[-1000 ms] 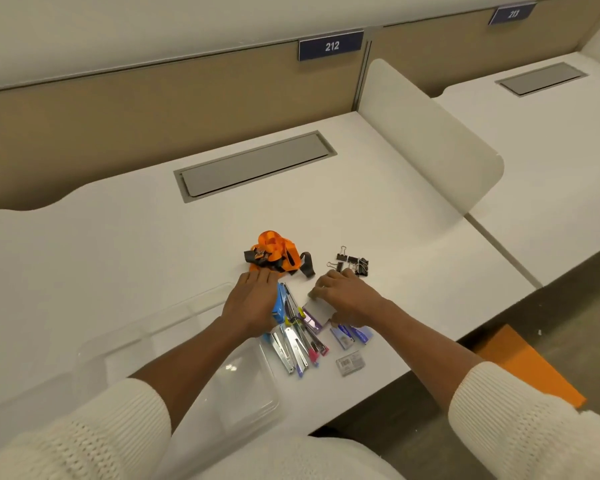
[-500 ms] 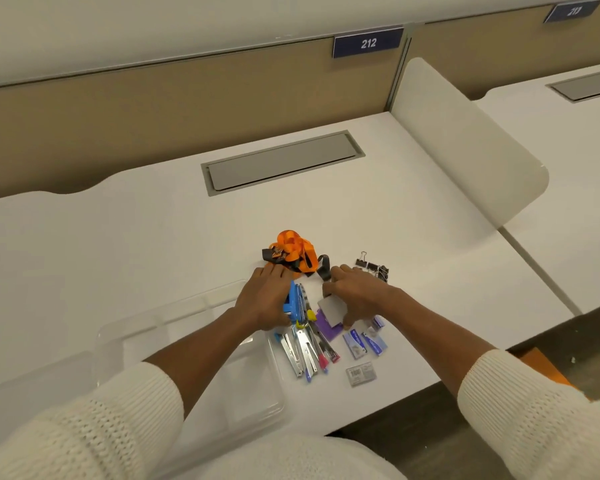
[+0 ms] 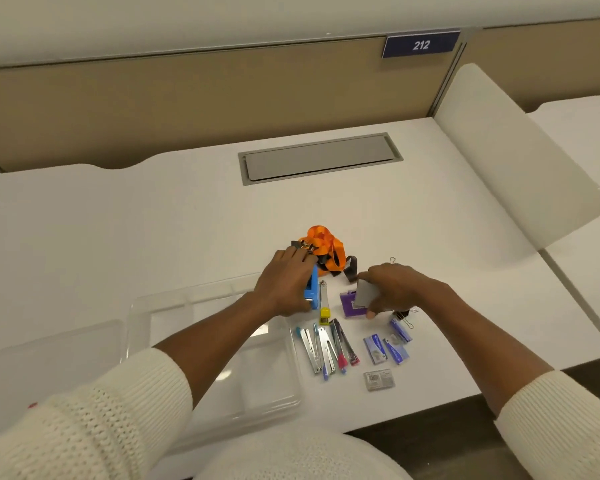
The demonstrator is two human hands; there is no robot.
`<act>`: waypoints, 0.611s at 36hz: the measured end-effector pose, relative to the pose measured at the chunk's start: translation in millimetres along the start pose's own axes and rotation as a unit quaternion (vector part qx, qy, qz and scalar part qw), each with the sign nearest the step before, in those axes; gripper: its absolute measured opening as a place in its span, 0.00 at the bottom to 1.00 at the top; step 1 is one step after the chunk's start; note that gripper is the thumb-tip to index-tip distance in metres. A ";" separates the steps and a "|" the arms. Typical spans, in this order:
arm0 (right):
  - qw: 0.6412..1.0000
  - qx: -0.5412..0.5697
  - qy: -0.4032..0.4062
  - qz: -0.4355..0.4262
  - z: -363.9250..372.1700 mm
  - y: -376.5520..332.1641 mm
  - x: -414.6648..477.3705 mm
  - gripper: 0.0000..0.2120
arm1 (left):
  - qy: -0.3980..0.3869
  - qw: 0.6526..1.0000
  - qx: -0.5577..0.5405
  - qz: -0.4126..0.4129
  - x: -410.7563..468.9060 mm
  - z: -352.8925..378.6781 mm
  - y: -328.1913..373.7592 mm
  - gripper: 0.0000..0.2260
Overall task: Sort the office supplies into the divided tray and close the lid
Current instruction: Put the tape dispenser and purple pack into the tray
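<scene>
My left hand (image 3: 284, 284) grips a blue stapler (image 3: 311, 291) just below the orange lanyard (image 3: 324, 245). My right hand (image 3: 394, 289) holds a small grey card (image 3: 365, 293) over a purple frame-shaped piece (image 3: 349, 305). Several small staplers (image 3: 326, 346) lie in a row near the front edge, with a yellow one (image 3: 324, 314) above them. Blue staple boxes (image 3: 385, 348) and a clear staple box (image 3: 379, 379) lie to their right. Black binder clips (image 3: 404, 314) peek out under my right wrist. The clear divided tray (image 3: 205, 301) sits under my left forearm.
A clear lid (image 3: 49, 362) lies left of the tray. A grey cable hatch (image 3: 321, 157) is set in the white desk (image 3: 153, 230). A white divider panel (image 3: 506, 157) stands at the right, with a tan back wall behind. The desk's front edge runs close to the supplies.
My right hand has lifted the grey card, uncovering the purple piece. My left hand stayed on the blue stapler. The view has shifted to the left.
</scene>
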State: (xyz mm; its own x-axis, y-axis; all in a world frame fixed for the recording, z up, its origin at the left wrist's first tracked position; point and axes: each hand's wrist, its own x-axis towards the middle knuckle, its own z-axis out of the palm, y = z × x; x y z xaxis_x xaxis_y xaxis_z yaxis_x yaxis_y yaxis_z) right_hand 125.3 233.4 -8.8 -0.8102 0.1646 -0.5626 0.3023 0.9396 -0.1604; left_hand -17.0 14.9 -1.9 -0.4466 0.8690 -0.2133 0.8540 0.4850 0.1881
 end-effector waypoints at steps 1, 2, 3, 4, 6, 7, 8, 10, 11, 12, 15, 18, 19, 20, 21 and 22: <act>1.000 0.002 0.000 0.005 -2.7 0.7 -2.5 0.38 | 0.006 1.000 -0.004 -0.003 -1.8 -3.1 -1.3 0.40; 1.000 0.003 0.001 0.009 -5.8 1.1 -5.1 0.35 | 0.014 1.000 -0.010 -0.004 -4.1 -6.6 -2.7 0.41; 1.000 0.008 0.005 0.014 -9.6 1.4 -7.9 0.33 | 0.022 1.000 -0.018 -0.005 -6.8 -10.5 -4.5 0.42; 1.000 0.018 0.012 0.019 -13.7 1.4 -10.7 0.31 | 0.031 0.999 -0.027 -0.006 -10.1 -14.8 -6.4 0.42; 0.998 0.050 0.037 0.032 -23.3 -0.2 -16.8 0.29 | 0.049 0.998 -0.047 -0.010 -18.1 -24.8 -11.8 0.42; 0.995 0.075 0.051 0.038 -28.7 -1.9 -20.2 0.28 | 0.058 0.997 -0.057 -0.013 -22.4 -30.3 -15.0 0.42; 0.991 0.111 0.065 0.044 -33.6 -4.5 -23.9 0.26 | 0.067 0.995 -0.066 -0.017 -27.4 -36.4 -18.5 0.42; 0.974 0.197 0.095 0.052 -41.6 -12.8 -30.5 0.20 | 0.079 0.994 -0.076 -0.029 -38.8 -50.0 -27.9 0.42; 0.964 0.235 0.109 0.055 -44.9 -18.9 -33.8 0.18 | 0.083 0.993 -0.076 -0.035 -45.2 -56.8 -33.5 0.42; 0.954 0.268 0.122 0.059 -47.3 -27.0 -37.0 0.16 | 0.084 0.993 -0.073 -0.040 -52.8 -63.0 -39.2 0.42; 0.917 0.353 0.168 0.077 -51.6 -60.8 -42.5 0.15 | 0.079 0.993 -0.063 -0.059 -79.1 -77.4 -59.3 0.42; 0.871 0.444 0.185 0.095 -46.9 -100.0 -41.4 0.14 | 0.065 0.994 -0.047 -0.077 -106.5 -83.2 -79.4 0.42; 0.857 0.472 0.182 0.095 -44.0 -113.2 -39.9 0.13 | 0.060 0.994 -0.040 -0.082 -115.2 -82.9 -85.6 0.42; 0.847 0.493 0.178 0.092 -40.7 -126.0 -37.7 0.13 | 0.054 0.994 -0.034 -0.087 -123.4 -81.8 -91.1 0.42; 0.840 0.506 0.172 0.090 -37.3 -138.8 -35.0 0.13 | 0.047 0.994 -0.030 -0.093 -130.9 -79.7 -96.0 0.42; 0.837 0.515 0.163 0.092 -34.0 -151.3 -31.4 0.13 | 0.039 0.994 -0.031 -0.098 -137.8 -76.6 -100.4 0.42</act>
State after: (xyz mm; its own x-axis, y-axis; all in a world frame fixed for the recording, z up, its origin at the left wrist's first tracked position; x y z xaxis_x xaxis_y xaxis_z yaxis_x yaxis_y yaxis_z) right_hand 88.0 96.3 60.7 -0.7453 0.5088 -0.4309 0.5740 0.1609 -0.8029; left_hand -61.7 -146.0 82.0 -0.6247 0.7604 -0.1775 0.7308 0.6495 0.2099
